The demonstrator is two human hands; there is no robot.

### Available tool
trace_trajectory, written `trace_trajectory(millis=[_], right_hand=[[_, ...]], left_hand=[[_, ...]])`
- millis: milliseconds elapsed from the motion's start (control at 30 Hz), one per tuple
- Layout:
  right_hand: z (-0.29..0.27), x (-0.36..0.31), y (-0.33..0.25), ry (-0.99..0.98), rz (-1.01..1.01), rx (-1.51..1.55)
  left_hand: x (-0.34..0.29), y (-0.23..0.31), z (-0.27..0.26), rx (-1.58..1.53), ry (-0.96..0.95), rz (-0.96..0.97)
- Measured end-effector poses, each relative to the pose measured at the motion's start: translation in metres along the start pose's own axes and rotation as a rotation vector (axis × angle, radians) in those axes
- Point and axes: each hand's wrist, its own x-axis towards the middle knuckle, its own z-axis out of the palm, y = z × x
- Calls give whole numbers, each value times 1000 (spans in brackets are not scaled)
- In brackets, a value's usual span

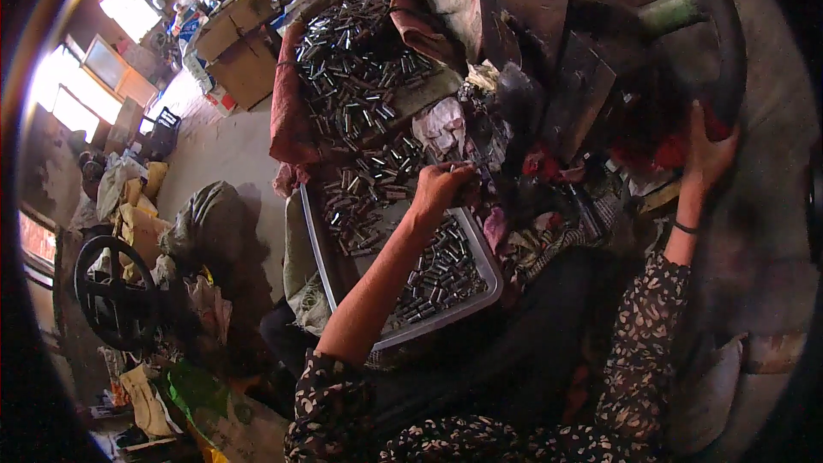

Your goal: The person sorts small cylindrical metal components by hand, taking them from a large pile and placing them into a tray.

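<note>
The person's left hand (446,180) is over the grey-rimmed tray (491,273), near its far right corner, with the fingers bunched together; whether they pinch a piece cannot be told, as the tips are lost in dark clutter. The right hand (710,154) reaches to the lower part of a large black wheel (730,43), its thumb and fingers parted in a V at the rim; how firmly they close there cannot be told.

Small metal cylinders (435,276) lie loose in the tray's near end, and more spread through its far end. Beyond it, a larger heap of cylinders (347,56) rests on sacking with a reddish cloth edge (294,111). A dark metal machine block (536,0) stands between heap and wheel, and crumpled pale cloth (441,127) lies just beyond the left hand.
</note>
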Motion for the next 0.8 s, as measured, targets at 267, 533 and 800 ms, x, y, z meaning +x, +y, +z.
trace_trajectory(millis=[267,533,800], right_hand=[[0,40,6,-182,-120,-18],[9,127,15,-166,-457,-225],[22,109,9,-149,-314,-289]], left_hand=[[29,2,12,-104,-14,-82],[69,-27,17,143,66,136],[47,-8,44,222,173,249]])
